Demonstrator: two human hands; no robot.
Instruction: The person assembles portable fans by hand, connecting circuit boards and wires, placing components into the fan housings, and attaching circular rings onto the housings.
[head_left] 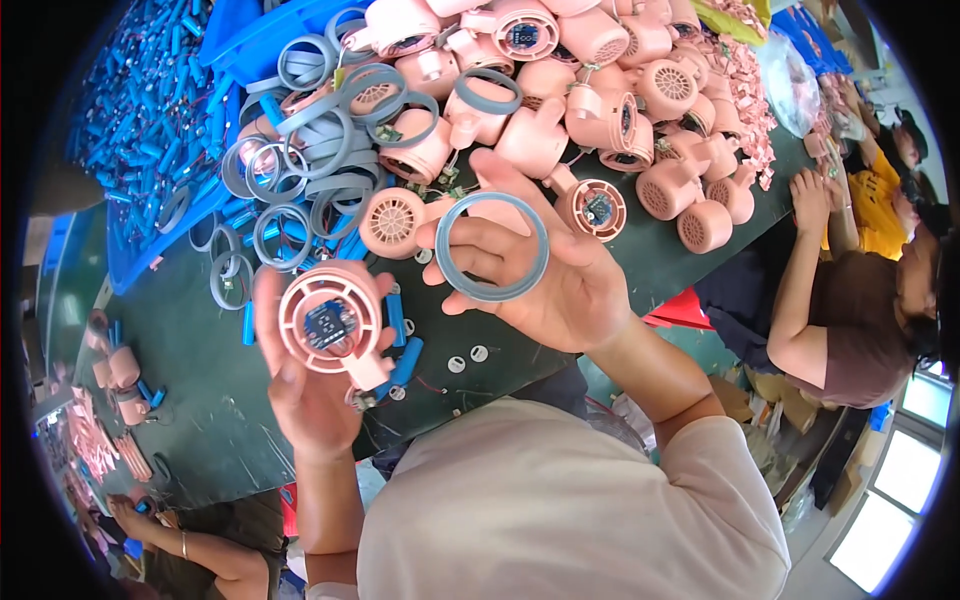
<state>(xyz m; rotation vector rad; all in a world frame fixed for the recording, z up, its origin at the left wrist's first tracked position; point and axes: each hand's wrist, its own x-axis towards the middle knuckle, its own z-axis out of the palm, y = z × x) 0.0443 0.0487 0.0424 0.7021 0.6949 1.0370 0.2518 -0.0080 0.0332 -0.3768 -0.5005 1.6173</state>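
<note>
My left hand [318, 400] is wrapped round a pink round plastic housing [352, 283], whose open face shows a dark circuit board [330, 325] with thin wires. A short stub on the housing points down and to the right. Palm up, my right hand [575, 290] holds a grey ring [494, 292] by its edge, with fingers visible through its middle. The ring and the housing are apart, side by side. Just beyond my right hand lies another pink housing [594, 208] with its board showing.
Many pink housings [668, 90] are heaped at the back, beside grey rings [330, 140]. Blue battery cells [150, 120] fill a blue bin [118, 262] at far left. Loose cells [405, 365] and small white discs [457, 365] lie on the green table [200, 410]. Other people sit at right and lower left.
</note>
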